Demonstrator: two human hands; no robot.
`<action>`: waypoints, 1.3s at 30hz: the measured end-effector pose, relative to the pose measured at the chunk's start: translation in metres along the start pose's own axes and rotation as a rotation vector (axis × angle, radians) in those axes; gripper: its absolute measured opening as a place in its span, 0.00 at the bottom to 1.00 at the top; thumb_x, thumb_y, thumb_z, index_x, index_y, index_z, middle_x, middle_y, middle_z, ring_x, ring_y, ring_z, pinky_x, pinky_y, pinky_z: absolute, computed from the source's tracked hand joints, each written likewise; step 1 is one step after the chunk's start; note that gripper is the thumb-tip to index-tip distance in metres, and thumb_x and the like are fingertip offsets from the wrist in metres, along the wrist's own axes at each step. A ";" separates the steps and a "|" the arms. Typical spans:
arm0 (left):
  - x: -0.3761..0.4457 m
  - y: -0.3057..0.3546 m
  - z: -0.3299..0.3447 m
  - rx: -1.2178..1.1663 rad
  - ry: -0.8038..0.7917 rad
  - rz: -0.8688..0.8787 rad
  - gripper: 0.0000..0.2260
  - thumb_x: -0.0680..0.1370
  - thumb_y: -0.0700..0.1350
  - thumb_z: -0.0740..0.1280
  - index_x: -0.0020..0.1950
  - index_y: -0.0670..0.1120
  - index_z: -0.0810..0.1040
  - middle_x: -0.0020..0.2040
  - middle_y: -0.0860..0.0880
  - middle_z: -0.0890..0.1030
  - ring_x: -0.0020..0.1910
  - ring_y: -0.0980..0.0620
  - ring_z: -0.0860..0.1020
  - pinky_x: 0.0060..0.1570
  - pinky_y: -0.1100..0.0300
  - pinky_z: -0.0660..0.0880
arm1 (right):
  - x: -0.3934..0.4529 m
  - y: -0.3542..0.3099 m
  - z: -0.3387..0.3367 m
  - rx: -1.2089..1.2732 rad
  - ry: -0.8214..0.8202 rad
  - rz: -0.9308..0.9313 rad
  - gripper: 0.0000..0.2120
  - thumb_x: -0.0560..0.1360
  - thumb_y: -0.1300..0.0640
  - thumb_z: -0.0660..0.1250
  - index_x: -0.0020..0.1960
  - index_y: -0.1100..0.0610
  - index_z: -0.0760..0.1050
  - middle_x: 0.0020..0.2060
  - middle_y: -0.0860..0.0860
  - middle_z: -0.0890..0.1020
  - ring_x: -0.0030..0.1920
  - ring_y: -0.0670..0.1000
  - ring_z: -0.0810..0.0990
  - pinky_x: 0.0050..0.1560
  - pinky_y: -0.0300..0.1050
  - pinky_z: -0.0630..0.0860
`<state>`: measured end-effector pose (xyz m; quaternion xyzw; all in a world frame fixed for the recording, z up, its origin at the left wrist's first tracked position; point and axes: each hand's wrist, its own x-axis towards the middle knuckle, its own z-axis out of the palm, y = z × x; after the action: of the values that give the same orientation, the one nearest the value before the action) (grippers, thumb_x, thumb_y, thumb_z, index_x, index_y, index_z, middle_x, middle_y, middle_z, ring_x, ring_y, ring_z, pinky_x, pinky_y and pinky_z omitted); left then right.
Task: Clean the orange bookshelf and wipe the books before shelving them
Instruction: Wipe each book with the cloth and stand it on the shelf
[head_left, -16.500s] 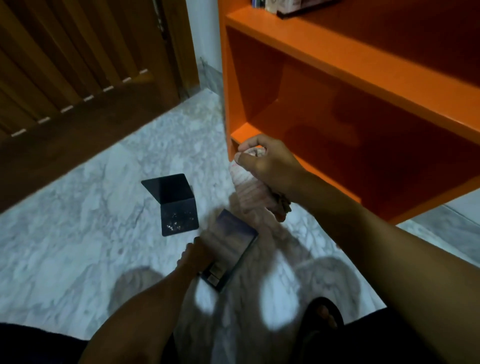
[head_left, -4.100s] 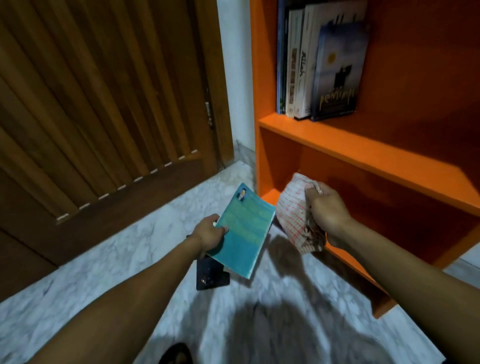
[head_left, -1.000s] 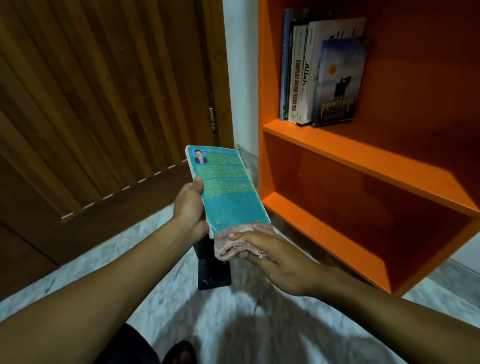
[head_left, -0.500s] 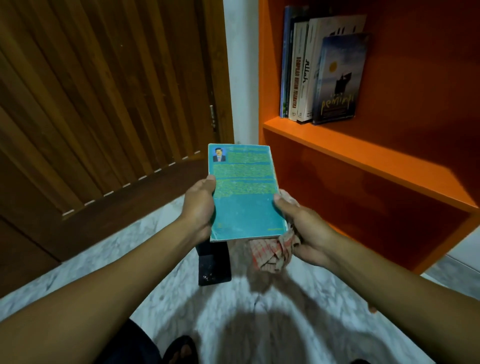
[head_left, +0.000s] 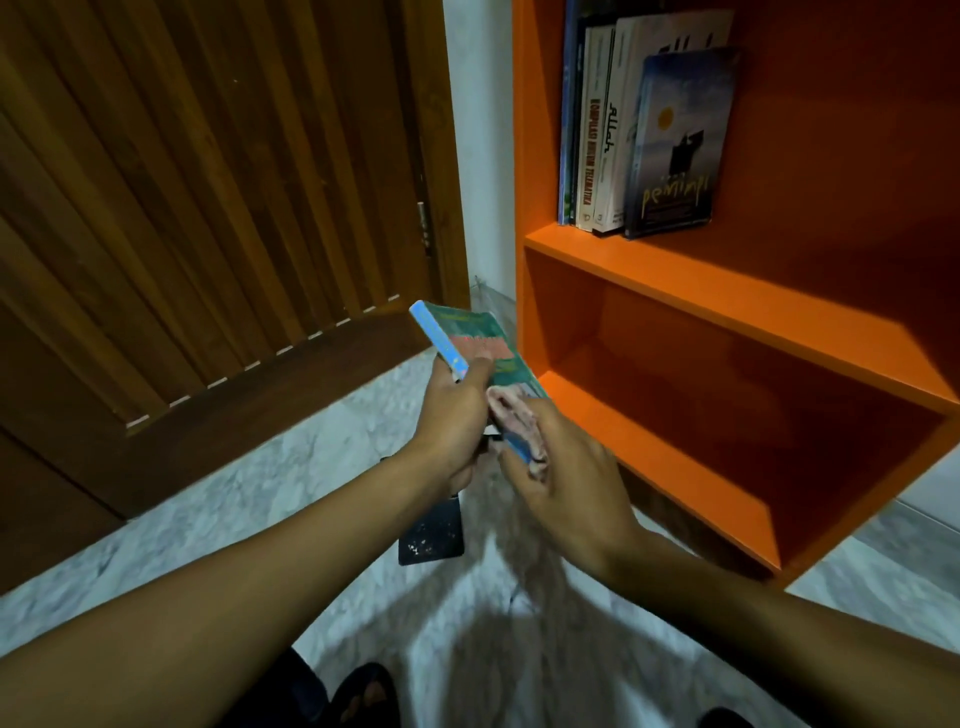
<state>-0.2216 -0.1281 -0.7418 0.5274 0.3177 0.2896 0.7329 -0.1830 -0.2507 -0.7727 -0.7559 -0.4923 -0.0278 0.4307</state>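
Flipped since half a second ago, the teal paperback (head_left: 480, 348) now shows its front cover, gripped by the left hand (head_left: 457, 415); the right hand (head_left: 563, 483) presses a clutched checked cloth (head_left: 519, 423) on its lower edge, beside the orange bookshelf (head_left: 727, 306); this side probably gets wiped next.

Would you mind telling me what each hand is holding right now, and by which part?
The left hand grips the teal book at its spine edge, thumb on the cover. The right hand holds a bunched cloth against the book's lower end.
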 end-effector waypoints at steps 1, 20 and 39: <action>0.002 0.001 -0.002 -0.085 0.026 0.002 0.09 0.83 0.38 0.58 0.62 0.43 0.73 0.46 0.45 0.83 0.43 0.47 0.83 0.39 0.56 0.80 | 0.000 0.002 0.002 -0.009 -0.019 -0.035 0.17 0.78 0.50 0.63 0.66 0.49 0.73 0.59 0.45 0.81 0.59 0.43 0.78 0.56 0.43 0.74; -0.014 0.018 -0.026 0.162 -0.328 0.022 0.09 0.82 0.38 0.61 0.60 0.49 0.72 0.49 0.43 0.86 0.42 0.46 0.86 0.39 0.54 0.83 | 0.074 0.038 -0.071 0.549 0.332 0.232 0.11 0.83 0.51 0.57 0.61 0.39 0.72 0.63 0.42 0.78 0.65 0.43 0.76 0.67 0.56 0.74; 0.020 0.030 -0.077 -0.024 0.123 0.016 0.13 0.85 0.46 0.58 0.67 0.46 0.72 0.58 0.42 0.83 0.52 0.43 0.84 0.53 0.44 0.80 | 0.000 0.023 -0.015 0.454 -0.503 -0.038 0.10 0.83 0.61 0.60 0.59 0.58 0.79 0.53 0.35 0.82 0.57 0.37 0.79 0.58 0.33 0.73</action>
<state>-0.2707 -0.0594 -0.7348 0.5023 0.3543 0.3312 0.7159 -0.1594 -0.2639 -0.7776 -0.6145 -0.5908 0.2618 0.4526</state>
